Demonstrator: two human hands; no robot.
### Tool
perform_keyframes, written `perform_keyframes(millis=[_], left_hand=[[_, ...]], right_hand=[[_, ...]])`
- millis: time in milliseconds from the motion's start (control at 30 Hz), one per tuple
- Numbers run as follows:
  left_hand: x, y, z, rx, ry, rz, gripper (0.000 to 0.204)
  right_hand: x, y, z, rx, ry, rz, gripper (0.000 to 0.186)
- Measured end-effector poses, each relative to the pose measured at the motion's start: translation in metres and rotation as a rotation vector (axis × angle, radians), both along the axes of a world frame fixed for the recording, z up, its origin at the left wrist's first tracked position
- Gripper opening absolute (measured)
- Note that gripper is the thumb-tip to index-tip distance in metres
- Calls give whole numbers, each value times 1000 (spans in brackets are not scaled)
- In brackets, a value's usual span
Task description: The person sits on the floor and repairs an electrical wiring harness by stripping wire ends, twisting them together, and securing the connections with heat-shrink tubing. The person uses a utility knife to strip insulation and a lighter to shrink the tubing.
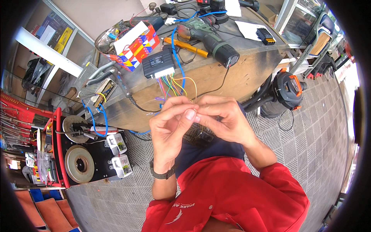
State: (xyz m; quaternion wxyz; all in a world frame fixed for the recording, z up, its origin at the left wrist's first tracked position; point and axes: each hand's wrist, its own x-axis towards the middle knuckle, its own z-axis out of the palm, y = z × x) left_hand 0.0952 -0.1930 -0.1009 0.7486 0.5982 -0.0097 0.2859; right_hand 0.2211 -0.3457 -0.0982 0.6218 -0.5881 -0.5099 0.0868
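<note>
"How much room was there around the edges?"

"The black module [156,63] sat close to the front edge of the tabletop [253,45], its coloured wires hanging over. A green drill [206,40] lay to its right, battery end near that same edge. On the person's right, past the vacuum cleaner [284,92], the patterned floor [313,127] stretched away."

"And the containers?"

"A brightly printed box [141,48] stood left of the module, a white sheet poking up, beside odds and ends too jumbled to name. Lower on the left, two white bins [112,140] held small dark-green bits I couldn't identify."

"Where was the wire?"

"The thin yellow wire [196,89] arched from the module down to the fingertips. The left hand [168,121] and right hand [228,118] both pinched it, thumbs against forefingers, tips meeting just off the front edge. The fingers hid its end."
</note>
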Motion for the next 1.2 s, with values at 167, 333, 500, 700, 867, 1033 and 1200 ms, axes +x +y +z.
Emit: perform_keyframes(millis=[167,333,500,700,867,1033,1200], left_hand=[[2,-2,1,58,25,33,13],[-6,3,10,99,193,16,13],[-9,13,23,228,326,32,15],[-12,14,33,233,294,-21,16],[-11,18,37,357,317,9,17],[-12,16,47,574,266,82,14],[-8,17,55,850,196,197,13]], right_hand=[[3,-6,14,-31,-97,-42,18],[35,-24,59,69,-902,-203,29],[57,-8,78,208,-1435,-10,38],[74,0,86,305,-1606,74,36],[77,-2,82,308,-1556,51,41],[74,-3,82,279,-1525,44,43],[67,-7,81,70,-1347,83,27]])
